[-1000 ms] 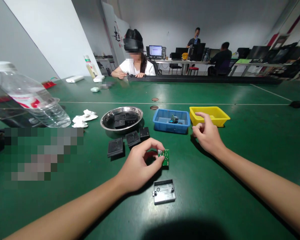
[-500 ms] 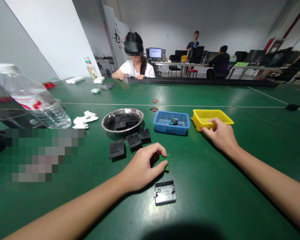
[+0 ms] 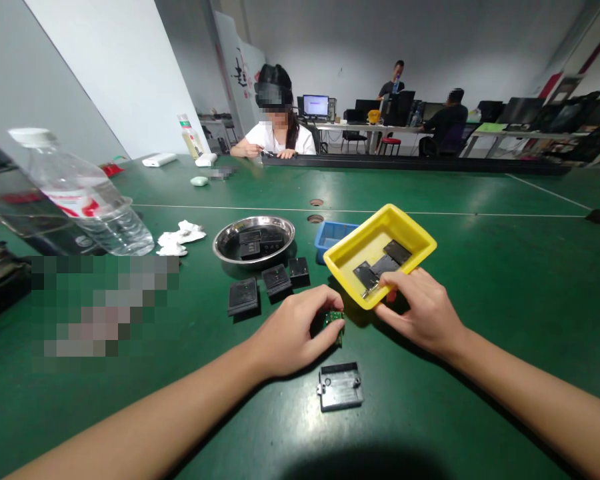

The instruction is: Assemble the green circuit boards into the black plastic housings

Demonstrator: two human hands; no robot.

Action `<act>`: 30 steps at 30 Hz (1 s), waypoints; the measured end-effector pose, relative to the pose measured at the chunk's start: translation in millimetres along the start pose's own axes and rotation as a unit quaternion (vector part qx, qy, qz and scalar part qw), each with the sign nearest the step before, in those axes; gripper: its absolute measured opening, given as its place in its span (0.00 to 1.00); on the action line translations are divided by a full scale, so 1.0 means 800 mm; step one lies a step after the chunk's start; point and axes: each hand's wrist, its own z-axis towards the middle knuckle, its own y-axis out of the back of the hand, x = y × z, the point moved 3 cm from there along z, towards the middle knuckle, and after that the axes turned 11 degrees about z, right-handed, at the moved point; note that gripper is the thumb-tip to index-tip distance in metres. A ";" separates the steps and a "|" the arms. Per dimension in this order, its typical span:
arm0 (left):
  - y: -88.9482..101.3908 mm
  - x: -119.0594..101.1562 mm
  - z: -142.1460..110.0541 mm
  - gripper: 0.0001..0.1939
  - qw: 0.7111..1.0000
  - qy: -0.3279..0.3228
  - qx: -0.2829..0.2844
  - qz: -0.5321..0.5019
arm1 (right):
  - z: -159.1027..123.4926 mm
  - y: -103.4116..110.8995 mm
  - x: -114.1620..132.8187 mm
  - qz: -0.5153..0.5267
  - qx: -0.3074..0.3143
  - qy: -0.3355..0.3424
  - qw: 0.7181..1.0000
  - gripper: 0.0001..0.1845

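Between the thumb and fingers of my left hand [image 3: 300, 337] is a small green circuit board [image 3: 334, 320], partly covered by the fingertips. My right hand [image 3: 423, 310] grips the near rim of a yellow plastic bin [image 3: 347, 252], which is tilted toward me. Flat black pieces [image 3: 384, 265] and some small metal parts [image 3: 369, 291] lie inside it. Just below my left hand an open black plastic case half [image 3: 341, 388] rests on the table, hollow side up. The blue bin [image 3: 325, 241] stands behind the yellow one, which hides much of it.
Several black boxes [image 3: 243, 297] sit beside a round metal bowl [image 3: 220, 252] holding more of them. At the left are crumpled tissues [image 3: 183, 235] and a tilted water bottle [image 3: 87, 190]. Across the green table [image 3: 505, 287] sits a person [image 3: 275, 127] in a headset.
My right hand has reached the yellow bin, taken its rim, and brought it left and nearer while tilting it, now in front of the blue bin. My left hand keeps the board, its angle slightly changed.
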 end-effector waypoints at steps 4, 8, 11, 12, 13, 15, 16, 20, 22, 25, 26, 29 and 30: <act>0.007 -0.004 -0.001 0.05 0.990 -0.088 -0.099 0.042 | 0.004 -0.006 0.009 -0.014 0.032 0.017 0.999 0.03; 0.013 -0.010 0.002 0.13 0.957 -0.145 -0.173 0.179 | 0.005 -0.008 0.018 -0.016 0.032 0.056 0.998 0.04; 0.007 -0.012 0.008 0.15 0.952 -0.131 -0.104 0.256 | 0.006 -0.012 0.027 -0.012 0.027 0.090 0.995 0.05; 0.005 -0.013 0.010 0.15 0.952 -0.129 -0.078 0.265 | 0.006 -0.014 0.029 -0.009 0.029 0.097 0.995 0.06; 0.002 -0.014 0.010 0.15 0.954 -0.130 -0.051 0.267 | 0.007 -0.015 0.031 -0.005 0.031 0.102 0.994 0.07; -0.002 -0.015 0.011 0.15 0.957 -0.114 -0.021 0.266 | 0.007 -0.018 0.033 0.002 0.033 0.104 0.994 0.08; -0.003 -0.015 0.011 0.15 0.958 -0.105 -0.009 0.267 | 0.007 -0.018 0.033 0.005 0.033 0.103 0.994 0.08; -0.005 -0.016 0.010 0.16 0.955 -0.104 0.002 0.276 | 0.005 -0.020 0.032 0.008 0.030 0.105 0.994 0.07; -0.004 -0.016 0.010 0.17 0.952 -0.101 -0.015 0.290 | 0.004 -0.020 0.032 0.008 0.032 0.111 0.993 0.08; -0.003 -0.016 0.012 0.17 0.952 -0.092 0.003 0.293 | 0.004 -0.022 0.033 0.005 0.034 0.116 0.993 0.09; -0.004 -0.016 0.012 0.17 0.953 -0.088 0.017 0.290 | 0.004 -0.022 0.033 0.005 0.034 0.116 0.993 0.09; -0.004 -0.016 0.013 0.16 0.953 -0.076 0.040 0.292 | 0.005 -0.022 0.034 0.004 0.034 0.122 0.992 0.09; -0.004 -0.015 0.013 0.16 0.951 -0.073 0.042 0.297 | 0.004 -0.022 0.035 0.003 0.034 0.124 0.992 0.09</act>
